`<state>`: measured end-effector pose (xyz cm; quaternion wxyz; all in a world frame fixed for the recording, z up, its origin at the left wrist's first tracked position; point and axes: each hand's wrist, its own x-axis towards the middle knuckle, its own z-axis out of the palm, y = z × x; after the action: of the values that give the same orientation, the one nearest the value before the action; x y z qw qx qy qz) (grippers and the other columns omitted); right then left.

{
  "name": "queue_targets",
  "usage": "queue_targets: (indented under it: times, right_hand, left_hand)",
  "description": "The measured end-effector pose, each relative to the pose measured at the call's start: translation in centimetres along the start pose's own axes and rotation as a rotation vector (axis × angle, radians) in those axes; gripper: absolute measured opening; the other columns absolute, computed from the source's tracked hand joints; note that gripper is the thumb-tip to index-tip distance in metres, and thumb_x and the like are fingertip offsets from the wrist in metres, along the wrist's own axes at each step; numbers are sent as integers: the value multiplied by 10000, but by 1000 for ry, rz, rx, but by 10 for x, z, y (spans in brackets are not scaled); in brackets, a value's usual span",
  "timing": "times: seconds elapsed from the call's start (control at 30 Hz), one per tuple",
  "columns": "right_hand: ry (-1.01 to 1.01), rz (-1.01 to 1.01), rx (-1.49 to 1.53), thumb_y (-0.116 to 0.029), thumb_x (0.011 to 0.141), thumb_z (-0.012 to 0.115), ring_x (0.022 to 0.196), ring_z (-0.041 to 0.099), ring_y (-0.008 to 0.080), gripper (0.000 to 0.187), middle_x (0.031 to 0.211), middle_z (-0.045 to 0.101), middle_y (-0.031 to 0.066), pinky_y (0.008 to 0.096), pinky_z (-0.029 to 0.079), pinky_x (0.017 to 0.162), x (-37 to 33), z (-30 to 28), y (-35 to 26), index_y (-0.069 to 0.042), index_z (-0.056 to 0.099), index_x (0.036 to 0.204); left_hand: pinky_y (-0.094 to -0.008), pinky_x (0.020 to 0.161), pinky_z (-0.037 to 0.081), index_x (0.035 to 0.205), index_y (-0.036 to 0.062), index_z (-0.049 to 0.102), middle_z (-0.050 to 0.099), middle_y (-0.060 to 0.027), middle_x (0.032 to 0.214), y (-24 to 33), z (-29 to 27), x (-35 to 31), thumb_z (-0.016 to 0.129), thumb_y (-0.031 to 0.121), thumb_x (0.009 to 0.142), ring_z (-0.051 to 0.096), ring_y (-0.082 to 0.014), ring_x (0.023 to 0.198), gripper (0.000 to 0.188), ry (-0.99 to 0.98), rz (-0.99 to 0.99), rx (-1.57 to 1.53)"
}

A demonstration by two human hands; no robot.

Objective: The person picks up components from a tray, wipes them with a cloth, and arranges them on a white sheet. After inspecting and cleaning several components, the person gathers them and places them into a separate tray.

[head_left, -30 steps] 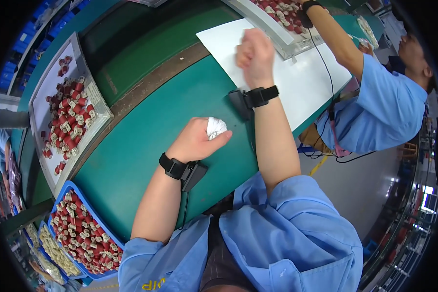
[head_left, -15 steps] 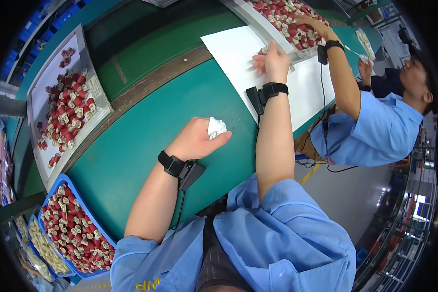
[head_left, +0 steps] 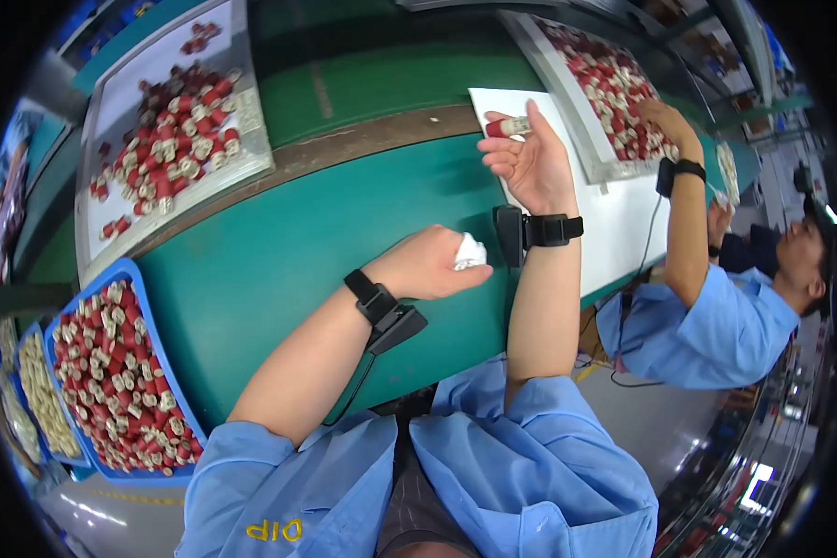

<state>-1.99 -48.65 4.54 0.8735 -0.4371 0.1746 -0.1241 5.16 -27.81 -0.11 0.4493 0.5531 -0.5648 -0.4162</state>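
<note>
Between the thumb and fingers of my right hand [head_left: 541, 172] is a small red-and-white cylindrical part [head_left: 500, 128]. The palm is turned up, and the hand is above the near end of a white sheet [head_left: 616, 232]. My left hand [head_left: 417, 264] is closed around a crumpled white cloth or tissue [head_left: 471, 253], just above the green work surface [head_left: 316, 242]. Its fingers are mostly hidden behind the back of the hand. The two hands are apart, the left one nearer to me.
At left, a metal-rimmed tray [head_left: 257, 116] holds red-and-white parts. A blue bin [head_left: 162, 339] nearer to me is full of them, beside another bin of cream-coloured parts [head_left: 45, 400]. A co-worker's hand [head_left: 670, 128] reaches into the right tray [head_left: 631, 171].
My right hand has drawn back from the edge of the right tray, now with the red-and-white part clearly showing in it. My left hand still holds the white cloth. The view has shifted.
</note>
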Motion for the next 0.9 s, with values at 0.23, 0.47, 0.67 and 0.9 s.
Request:
queue_targets:
  times: [0.23,0.47,0.67,0.9]
  right_hand:
    - [-67,297,-557,-495,997,498,637,713,201,591,798,718,169,243,578,557,33,57,21,60,600,1174]
    - [-88,314,-627,-499,994,503,641,715,186,583,798,721,171,240,569,535,38,45,43,48,611,1166]
    - [-24,282,-738,-496,996,498,679,728,200,577,814,723,186,238,576,541,37,50,43,40,603,1182]
    - [-1,253,-651,-516,990,492,702,734,213,588,825,722,196,251,587,553,38,39,47,30,593,1183]
  left_hand:
    - [-421,581,467,748,24,610,616,-144,639,4,1,-1,654,286,841,594,-315,588,281,33,17,-15]
    - [-446,626,491,798,8,613,639,-182,719,1,-1,-2,652,296,815,625,-355,663,291,19,-2,-14]
    - [-445,659,500,860,-7,610,648,-200,814,-1,-3,1,652,293,812,636,-357,741,307,53,18,-56]
    - [-434,665,503,850,-27,604,648,-200,808,4,-3,1,646,297,817,639,-349,742,328,18,-57,-47]
